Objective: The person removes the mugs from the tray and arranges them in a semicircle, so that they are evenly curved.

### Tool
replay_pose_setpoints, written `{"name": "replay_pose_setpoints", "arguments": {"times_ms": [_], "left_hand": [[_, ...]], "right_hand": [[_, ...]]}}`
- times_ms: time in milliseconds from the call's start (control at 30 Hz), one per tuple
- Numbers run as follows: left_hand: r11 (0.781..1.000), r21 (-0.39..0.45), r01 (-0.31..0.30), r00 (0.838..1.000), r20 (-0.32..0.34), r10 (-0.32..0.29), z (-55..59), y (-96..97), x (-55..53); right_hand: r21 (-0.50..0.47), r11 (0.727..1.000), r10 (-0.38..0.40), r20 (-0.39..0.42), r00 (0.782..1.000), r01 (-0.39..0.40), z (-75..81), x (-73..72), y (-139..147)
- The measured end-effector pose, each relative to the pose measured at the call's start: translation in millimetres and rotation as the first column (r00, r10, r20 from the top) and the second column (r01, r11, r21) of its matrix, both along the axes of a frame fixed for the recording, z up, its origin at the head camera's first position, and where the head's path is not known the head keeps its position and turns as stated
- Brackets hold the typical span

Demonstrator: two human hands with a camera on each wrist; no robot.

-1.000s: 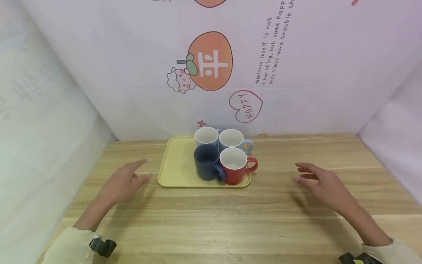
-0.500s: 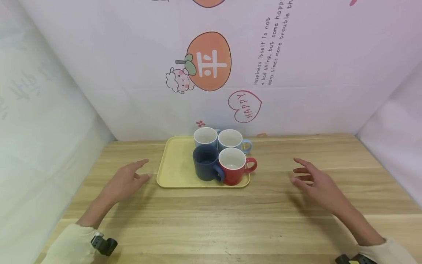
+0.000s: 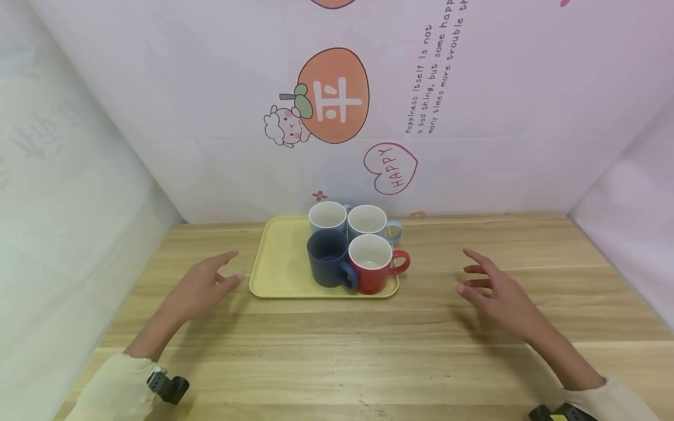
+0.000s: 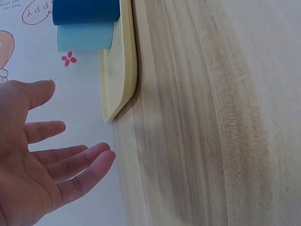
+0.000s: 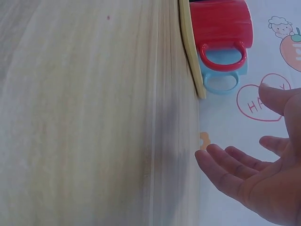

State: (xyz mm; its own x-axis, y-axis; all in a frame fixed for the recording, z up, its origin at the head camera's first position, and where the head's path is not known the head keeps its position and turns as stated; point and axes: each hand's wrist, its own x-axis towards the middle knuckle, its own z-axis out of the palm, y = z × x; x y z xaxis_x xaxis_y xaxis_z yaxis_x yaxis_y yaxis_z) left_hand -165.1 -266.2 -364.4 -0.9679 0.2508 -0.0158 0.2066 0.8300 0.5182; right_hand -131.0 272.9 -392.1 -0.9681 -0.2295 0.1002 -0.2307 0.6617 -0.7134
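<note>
A yellow tray [image 3: 279,257] lies at the back of the wooden table, with mugs grouped on its right half. At the front are a dark blue mug [image 3: 327,266] and a red mug [image 3: 371,280] with a white inside. Behind them stand two light blue mugs, the left one [image 3: 327,217] and the right one [image 3: 367,221], each partly hidden. My left hand [image 3: 197,289] hovers just left of the tray, fingers spread and holding nothing. Further off on the right, my right hand [image 3: 500,298] is also held above the table, its fingers relaxed and bare.
Behind the wooden table [image 3: 316,356] hangs a white printed backdrop [image 3: 221,117], close to the tray's far edge. White sheets border both sides, the left sheet [image 3: 68,204] and the right sheet [image 3: 626,181]. The red mug's handle [image 5: 223,63] points right, past the tray's rim.
My right hand has drifted a little to the left, toward the tray. The left hand has barely shifted, and the mugs and tray stay as they were.
</note>
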Motion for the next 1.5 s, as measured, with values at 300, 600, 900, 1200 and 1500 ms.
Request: {"name": "replay_pose_setpoints", "arguments": {"times_ms": [300,600,900,1200,1500], "left_hand": [[1.0,-0.002,-0.023,0.999,0.034,0.023,-2.9,2.3,-5.7],[0.999,-0.016,-0.029,1.0,0.011,0.029,-1.9,8.0,-7.6],[0.999,-0.017,-0.031,0.999,-0.009,0.03,0.8,9.9,-7.9],[0.999,0.005,-0.035,0.999,0.004,0.035,-1.4,11.9,-9.4],[0.998,0.04,-0.042,0.999,0.03,0.041,-5.1,10.8,-11.4]], "right_hand": [[-0.021,1.0,0.014,0.012,1.0,-0.014,-3.1,-0.4,-3.0],[-0.028,1.0,0.013,0.017,1.0,-0.013,-4.4,0.2,-7.8],[-0.037,0.999,0.013,0.01,1.0,-0.013,-5.3,2.3,-10.5],[-0.047,0.999,0.015,0.016,1.0,-0.014,-3.9,2.1,-16.3],[-0.053,0.999,0.002,0.02,1.0,-0.001,-5.8,1.2,-19.1]]}}
